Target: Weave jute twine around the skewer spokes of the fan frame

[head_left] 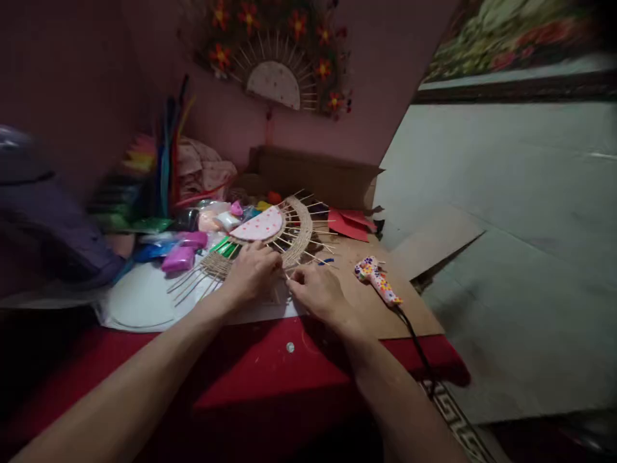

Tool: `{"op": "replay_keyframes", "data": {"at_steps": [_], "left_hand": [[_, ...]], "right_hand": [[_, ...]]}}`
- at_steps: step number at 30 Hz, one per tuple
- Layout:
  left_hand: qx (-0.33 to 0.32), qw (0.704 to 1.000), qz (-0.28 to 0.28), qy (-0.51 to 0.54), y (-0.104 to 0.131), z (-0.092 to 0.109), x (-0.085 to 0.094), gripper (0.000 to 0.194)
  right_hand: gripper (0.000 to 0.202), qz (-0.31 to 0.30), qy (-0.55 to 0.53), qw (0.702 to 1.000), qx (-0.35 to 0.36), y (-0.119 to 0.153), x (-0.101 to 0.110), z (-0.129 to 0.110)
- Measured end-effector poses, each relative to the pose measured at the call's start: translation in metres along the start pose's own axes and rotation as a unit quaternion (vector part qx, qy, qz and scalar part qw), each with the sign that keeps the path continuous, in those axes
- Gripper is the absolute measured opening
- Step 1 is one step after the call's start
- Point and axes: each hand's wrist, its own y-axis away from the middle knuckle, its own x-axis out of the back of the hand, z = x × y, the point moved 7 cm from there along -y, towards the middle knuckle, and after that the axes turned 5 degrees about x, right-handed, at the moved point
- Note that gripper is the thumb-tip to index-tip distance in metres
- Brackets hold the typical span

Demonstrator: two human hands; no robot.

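A half-round fan of thin wooden sticks with brown twine woven through it lies tilted on the table. Its centre is a white half-circle with pink dots. My left hand is closed at the fan's lower edge, fingers curled by the sticks. Just right of it, my right hand pinches, thumb against index finger, near the twine band's lower end. Whatever thin thing sits in that pinch is too small to make out. A glue gun in a flowery cover rests to the right on cardboard.
Bags of coloured clay and pipe cleaners crowd the left. A white disc lies at front left, red sheets at back right. The glue gun's black cord hangs over the red table edge. A similar decorated fan hangs on the wall.
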Motion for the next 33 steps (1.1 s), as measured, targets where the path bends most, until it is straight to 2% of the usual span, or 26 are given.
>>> {"op": "replay_keyframes", "data": {"at_steps": [6,10,13,18,27,33], "left_hand": [[-0.01,1.0,0.011,-0.018,0.001,0.003,0.005,0.011],[-0.013,1.0,0.006,0.006,0.003,0.004,0.002,0.01],[-0.026,1.0,0.011,0.005,0.003,0.008,-0.001,0.016],[-0.051,0.998,-0.022,-0.026,0.004,0.014,-0.007,0.02],[-0.043,0.999,-0.016,-0.019,0.003,0.009,-0.009,0.026],[-0.041,0.999,-0.02,-0.011,0.004,0.012,-0.003,0.026]], "right_hand": [[0.02,-0.003,-0.02,1.0,0.002,0.0,0.002,-0.002],[0.018,-0.013,-0.027,1.0,0.005,0.001,0.0,-0.002],[0.016,-0.012,-0.018,1.0,0.004,0.001,-0.002,0.0],[0.016,-0.002,-0.007,1.0,0.016,0.001,-0.002,-0.001],[0.016,0.006,-0.011,1.0,0.017,0.0,-0.001,-0.001],[0.019,0.003,-0.009,1.0,0.021,0.002,0.0,-0.003]]}}
